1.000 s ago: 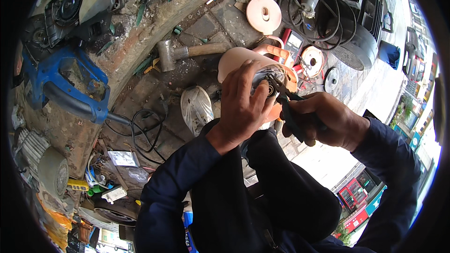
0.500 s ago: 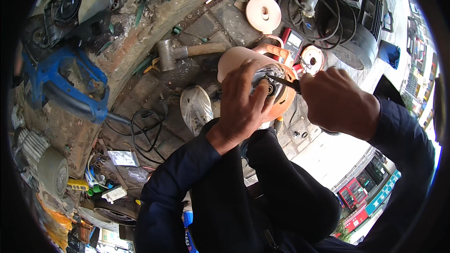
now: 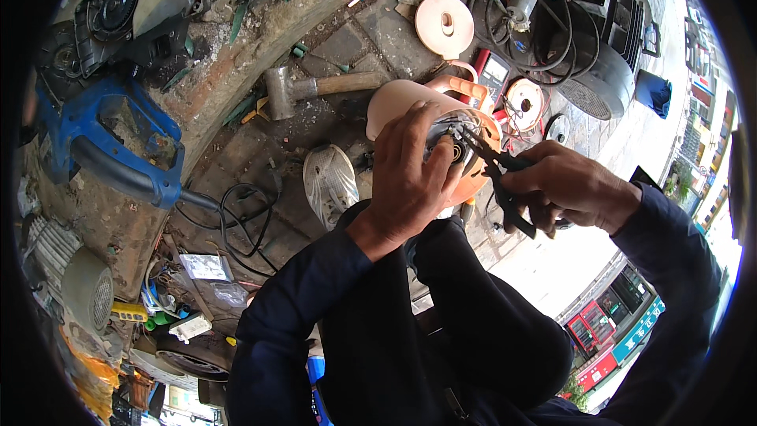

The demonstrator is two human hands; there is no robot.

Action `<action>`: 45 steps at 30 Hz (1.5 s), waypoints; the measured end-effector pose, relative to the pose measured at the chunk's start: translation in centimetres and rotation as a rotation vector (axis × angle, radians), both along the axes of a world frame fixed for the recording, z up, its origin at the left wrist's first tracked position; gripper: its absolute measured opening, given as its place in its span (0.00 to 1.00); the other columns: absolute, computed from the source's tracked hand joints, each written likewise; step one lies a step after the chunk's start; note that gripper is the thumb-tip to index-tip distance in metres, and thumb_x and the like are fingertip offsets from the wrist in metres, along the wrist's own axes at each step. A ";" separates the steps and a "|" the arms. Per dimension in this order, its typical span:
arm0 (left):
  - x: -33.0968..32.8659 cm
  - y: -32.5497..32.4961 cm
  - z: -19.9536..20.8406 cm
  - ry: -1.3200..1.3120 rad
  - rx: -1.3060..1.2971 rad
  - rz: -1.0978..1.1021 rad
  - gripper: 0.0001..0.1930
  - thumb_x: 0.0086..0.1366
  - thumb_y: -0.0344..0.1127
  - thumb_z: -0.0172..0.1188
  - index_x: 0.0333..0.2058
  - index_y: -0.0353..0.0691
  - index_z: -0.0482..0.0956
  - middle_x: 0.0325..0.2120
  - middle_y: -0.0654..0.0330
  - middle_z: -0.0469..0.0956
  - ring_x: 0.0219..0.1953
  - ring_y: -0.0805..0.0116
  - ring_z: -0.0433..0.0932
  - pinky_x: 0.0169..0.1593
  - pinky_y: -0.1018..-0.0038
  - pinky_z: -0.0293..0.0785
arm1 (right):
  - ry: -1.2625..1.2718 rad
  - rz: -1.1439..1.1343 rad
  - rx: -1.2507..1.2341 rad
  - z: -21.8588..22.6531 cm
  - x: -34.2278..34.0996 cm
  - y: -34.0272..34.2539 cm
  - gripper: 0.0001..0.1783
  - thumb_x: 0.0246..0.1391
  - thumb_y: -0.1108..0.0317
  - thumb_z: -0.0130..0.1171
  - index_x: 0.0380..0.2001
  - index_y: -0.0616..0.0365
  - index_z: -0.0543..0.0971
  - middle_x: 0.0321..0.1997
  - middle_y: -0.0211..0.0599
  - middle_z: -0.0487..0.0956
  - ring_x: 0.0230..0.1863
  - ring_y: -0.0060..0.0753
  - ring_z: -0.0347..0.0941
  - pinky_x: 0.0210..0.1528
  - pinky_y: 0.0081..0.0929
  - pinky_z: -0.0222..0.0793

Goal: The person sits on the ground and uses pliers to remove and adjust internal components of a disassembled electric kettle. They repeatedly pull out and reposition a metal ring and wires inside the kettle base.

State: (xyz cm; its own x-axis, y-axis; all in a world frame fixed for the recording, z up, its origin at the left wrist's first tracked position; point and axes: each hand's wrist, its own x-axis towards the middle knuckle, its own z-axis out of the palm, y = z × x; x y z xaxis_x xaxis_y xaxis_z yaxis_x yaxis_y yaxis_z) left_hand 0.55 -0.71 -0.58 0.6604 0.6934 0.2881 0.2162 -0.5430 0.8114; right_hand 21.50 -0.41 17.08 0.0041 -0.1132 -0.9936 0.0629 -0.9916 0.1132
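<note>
My left hand (image 3: 404, 181) grips an orange cylindrical motor housing (image 3: 386, 104), fingers laid over its pale side and thumb near its opening. Inside that opening sit a dark round bearing (image 3: 457, 151) and metal parts. Dark-handled pliers (image 3: 494, 164) are in my right hand (image 3: 579, 185), handles spread somewhat apart. Their jaws reach into the opening beside the bearing; what they touch, if anything, is too small to tell. My left fingers partly cover the housing.
A hammer (image 3: 323, 85) lies beyond the housing. Farther off are a round pinkish disc (image 3: 444, 24), a red-edged meter (image 3: 494, 71) and a large dark motor (image 3: 595, 79) with looped cables. A blue tool casing (image 3: 118, 150) rests on the ledge at left. My shoe (image 3: 330, 181) is close by.
My right hand has turned and dropped slightly, so the pliers' handles now show spread and their jaws look parted. The left hand stays on the housing.
</note>
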 end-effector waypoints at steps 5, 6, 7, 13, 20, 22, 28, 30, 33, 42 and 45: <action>0.1 0.0 0.0 -0.001 0.004 0.004 0.26 0.51 0.30 0.83 0.48 0.37 0.82 0.65 0.42 0.74 0.65 0.39 0.76 0.67 0.45 0.72 | 0.004 -0.391 -0.014 -0.7 -0.7 -1.8 0.20 0.79 0.66 0.56 0.36 0.75 0.83 0.30 0.54 0.88 0.17 0.33 0.80 0.17 0.30 0.75; 0.1 0.0 0.0 -0.005 0.007 0.007 0.26 0.51 0.30 0.83 0.48 0.37 0.82 0.65 0.42 0.74 0.65 0.40 0.76 0.67 0.46 0.72 | 0.033 -0.408 -0.012 -0.9 -0.7 -2.0 0.20 0.80 0.65 0.54 0.39 0.75 0.82 0.31 0.56 0.88 0.18 0.35 0.80 0.18 0.30 0.76; 0.1 0.0 0.0 -0.001 0.005 0.005 0.26 0.50 0.30 0.83 0.48 0.37 0.83 0.65 0.42 0.74 0.65 0.40 0.76 0.67 0.46 0.72 | 0.056 -0.458 -0.015 -0.9 -0.7 -2.1 0.20 0.80 0.65 0.53 0.40 0.74 0.82 0.31 0.57 0.88 0.18 0.36 0.80 0.19 0.31 0.76; 0.0 0.1 0.2 0.003 -0.008 -0.008 0.23 0.54 0.31 0.81 0.47 0.36 0.82 0.65 0.40 0.74 0.66 0.38 0.76 0.67 0.45 0.73 | 0.054 -0.590 -0.043 -0.9 -1.3 -2.6 0.19 0.80 0.64 0.52 0.39 0.71 0.82 0.31 0.59 0.87 0.14 0.38 0.77 0.18 0.32 0.76; 0.1 0.1 0.1 -0.006 -0.009 0.000 0.26 0.50 0.30 0.83 0.48 0.37 0.83 0.65 0.42 0.74 0.65 0.39 0.76 0.67 0.46 0.72 | 0.060 -0.635 -0.001 -1.1 -1.8 -3.0 0.20 0.79 0.65 0.52 0.37 0.72 0.82 0.23 0.52 0.82 0.14 0.38 0.76 0.18 0.33 0.75; 0.0 0.1 0.0 -0.002 -0.007 0.000 0.26 0.50 0.30 0.83 0.48 0.37 0.83 0.65 0.42 0.74 0.65 0.39 0.76 0.67 0.46 0.72 | 0.049 -0.610 0.010 -1.2 -1.7 -3.1 0.20 0.79 0.65 0.52 0.36 0.72 0.82 0.22 0.51 0.81 0.13 0.38 0.76 0.18 0.33 0.75; 0.0 0.0 0.1 -0.003 -0.007 0.003 0.26 0.49 0.30 0.83 0.48 0.37 0.83 0.65 0.42 0.74 0.66 0.39 0.76 0.67 0.46 0.72 | 0.109 -0.443 0.013 -1.2 -0.6 -2.6 0.19 0.80 0.64 0.50 0.42 0.71 0.80 0.31 0.53 0.86 0.18 0.33 0.76 0.20 0.30 0.71; 0.1 0.0 0.1 -0.005 -0.001 0.007 0.26 0.50 0.30 0.83 0.48 0.37 0.83 0.65 0.42 0.74 0.66 0.39 0.76 0.67 0.46 0.72 | 0.123 -0.448 -0.021 -1.0 0.0 -1.8 0.18 0.80 0.65 0.52 0.41 0.71 0.80 0.29 0.50 0.85 0.17 0.30 0.75 0.18 0.30 0.69; 0.0 0.1 0.1 0.009 0.000 -0.005 0.26 0.50 0.30 0.83 0.47 0.37 0.83 0.65 0.42 0.74 0.66 0.39 0.76 0.67 0.46 0.72 | 0.024 -0.154 -0.005 -0.6 0.6 -0.2 0.15 0.77 0.67 0.55 0.38 0.71 0.80 0.25 0.43 0.84 0.14 0.28 0.72 0.15 0.29 0.66; 0.0 0.0 -0.1 -0.001 0.005 -0.009 0.25 0.51 0.30 0.83 0.48 0.37 0.82 0.66 0.42 0.73 0.66 0.39 0.75 0.67 0.45 0.72 | -0.025 1.743 0.702 1.2 -1.5 3.3 0.09 0.51 0.68 0.67 0.30 0.65 0.86 0.36 0.48 0.87 0.36 0.50 0.88 0.43 0.40 0.83; -0.1 0.1 -0.2 -0.034 0.000 -0.009 0.25 0.52 0.30 0.82 0.48 0.37 0.81 0.66 0.42 0.73 0.67 0.39 0.74 0.67 0.45 0.72 | -0.165 1.731 0.859 2.2 -2.2 3.4 0.08 0.50 0.69 0.67 0.29 0.64 0.86 0.33 0.47 0.86 0.35 0.51 0.87 0.43 0.40 0.82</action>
